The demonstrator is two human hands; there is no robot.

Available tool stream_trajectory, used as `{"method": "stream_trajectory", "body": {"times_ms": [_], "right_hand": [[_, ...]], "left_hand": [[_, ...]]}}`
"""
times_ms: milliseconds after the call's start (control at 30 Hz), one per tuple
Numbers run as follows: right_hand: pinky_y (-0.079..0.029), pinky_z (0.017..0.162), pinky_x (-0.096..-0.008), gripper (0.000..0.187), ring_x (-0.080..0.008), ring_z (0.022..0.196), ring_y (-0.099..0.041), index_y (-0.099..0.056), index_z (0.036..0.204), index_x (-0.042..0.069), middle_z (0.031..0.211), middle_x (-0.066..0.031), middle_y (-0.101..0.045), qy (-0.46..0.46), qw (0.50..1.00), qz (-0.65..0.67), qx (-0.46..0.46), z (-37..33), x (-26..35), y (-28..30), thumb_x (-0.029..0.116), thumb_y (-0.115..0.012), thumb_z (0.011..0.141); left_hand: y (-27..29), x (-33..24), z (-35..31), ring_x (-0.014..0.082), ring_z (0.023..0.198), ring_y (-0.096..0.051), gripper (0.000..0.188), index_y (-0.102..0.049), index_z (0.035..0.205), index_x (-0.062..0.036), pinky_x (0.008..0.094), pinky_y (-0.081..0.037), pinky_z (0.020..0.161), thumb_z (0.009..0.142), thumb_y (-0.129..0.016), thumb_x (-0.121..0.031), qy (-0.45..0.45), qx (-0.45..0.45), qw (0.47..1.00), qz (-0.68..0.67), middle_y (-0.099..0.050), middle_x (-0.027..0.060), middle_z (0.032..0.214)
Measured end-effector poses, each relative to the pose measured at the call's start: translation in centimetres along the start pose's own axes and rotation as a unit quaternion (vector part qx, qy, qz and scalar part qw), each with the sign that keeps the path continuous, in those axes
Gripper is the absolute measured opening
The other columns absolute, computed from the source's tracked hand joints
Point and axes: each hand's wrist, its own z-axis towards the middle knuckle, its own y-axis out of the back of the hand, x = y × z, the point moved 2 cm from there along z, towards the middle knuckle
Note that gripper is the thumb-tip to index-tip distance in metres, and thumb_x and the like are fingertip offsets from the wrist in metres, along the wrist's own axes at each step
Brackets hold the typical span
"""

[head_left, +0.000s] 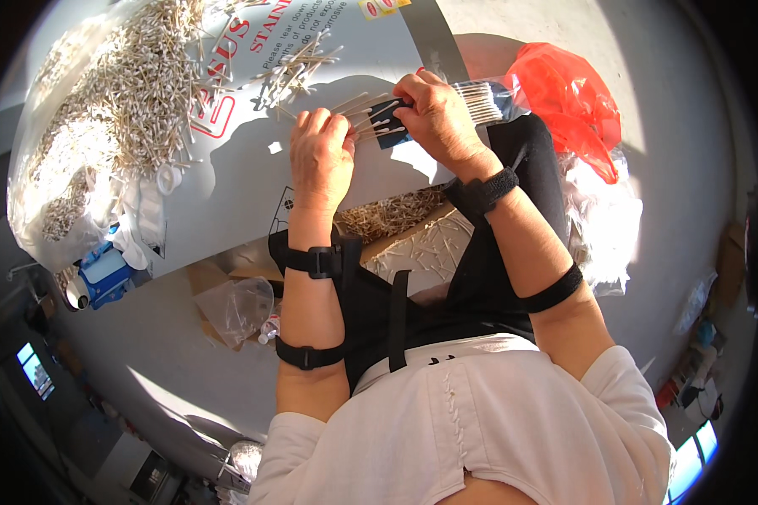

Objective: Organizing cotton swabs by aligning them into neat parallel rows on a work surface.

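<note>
My left hand (322, 160) is closed, its fingertips pinching a few cotton swabs (364, 119) that fan out to the right. Their white tips reach over a dark blue flat piece (391, 141) lying on the board. Above that piece is my right hand (440, 118), its fingers bent and closed close to the swab tips; what it pinches is hidden. Just right of it, a neat row of cotton swabs (482, 103) lies side by side by clear plastic. A small loose pile of swabs (295, 74) rests beyond my left hand.
A large clear bag of loose swabs (114, 109) covers the board's left side, with a tape roll (168, 178) beside it. A red plastic bag (568, 97) lies at right, above white plastic bags (602, 215). Under the printed board's (244, 194) near edge, a box holds more swabs (421, 244).
</note>
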Motion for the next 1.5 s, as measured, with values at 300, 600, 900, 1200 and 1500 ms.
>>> {"method": "stream_trajectory", "body": {"times_ms": [300, 600, 900, 1200, 1500], "right_hand": [[-0.053, 0.075, -0.0389, 0.021, -0.0313, 0.086, -0.063, -0.066, 0.091, 0.005, 0.092, -0.0113, -0.058, -0.004, 0.996, 0.087, 0.012, -1.0, 0.6, 0.2, 0.006, -0.072, 0.070], [-0.052, 0.073, -0.0378, 0.012, -0.0285, 0.086, -0.063, -0.065, 0.080, 0.010, 0.087, -0.0067, -0.057, 0.052, 0.998, 0.012, 0.044, -1.3, 0.4, -0.5, 0.009, -0.073, 0.071], [-0.052, 0.077, -0.0360, 0.021, -0.0280, 0.088, -0.062, -0.064, 0.096, 0.004, 0.099, -0.0100, -0.059, 0.010, 0.990, 0.125, -0.063, -1.1, 0.8, -0.6, -0.001, -0.067, 0.075], [-0.048, 0.094, -0.0312, 0.033, -0.0257, 0.109, -0.058, -0.057, 0.122, 0.000, 0.128, -0.0134, -0.055, -0.013, 0.937, 0.333, -0.102, -0.9, 0.4, -3.3, -0.005, -0.054, 0.089], [-0.037, 0.108, -0.0304, 0.031, -0.0199, 0.127, -0.047, -0.054, 0.128, -0.003, 0.139, -0.0124, -0.049, -0.056, 0.891, 0.434, -0.119, -1.2, 1.1, -4.2, 0.011, -0.048, 0.102]], "left_hand": [[0.5, -0.7, -1.0, 0.0310, 0.085, -0.056, 0.018, -0.061, 0.081, -0.0050, 0.0410, -0.047, 0.076, 0.070, -0.075, -0.002, 0.028, -0.029, 0.999, -0.012, -0.058, 0.0055, 0.084], [-0.2, 0.3, -0.8, 0.0328, 0.084, -0.056, 0.016, -0.058, 0.077, -0.0044, 0.0418, -0.046, 0.077, 0.070, -0.071, 0.000, 0.020, 0.012, 0.999, -0.037, -0.057, 0.0093, 0.081], [-0.4, 0.2, 0.5, 0.0314, 0.097, -0.054, 0.029, -0.063, 0.100, -0.0076, 0.0420, -0.046, 0.084, 0.073, -0.072, -0.003, 0.054, -0.094, 0.994, -0.025, -0.059, 0.0083, 0.096], [-1.5, -0.1, -0.5, 0.0315, 0.107, -0.050, 0.027, -0.063, 0.106, -0.0079, 0.0456, -0.041, 0.094, 0.079, -0.066, -0.006, 0.098, -0.038, 0.994, -0.004, -0.055, 0.0083, 0.110], [-3.4, -0.7, -1.5, 0.0281, 0.135, -0.039, 0.054, -0.042, 0.140, 0.0002, 0.0413, -0.029, 0.113, 0.102, -0.045, -0.038, 0.204, -0.214, 0.878, -0.377, -0.042, 0.0162, 0.144]]}}
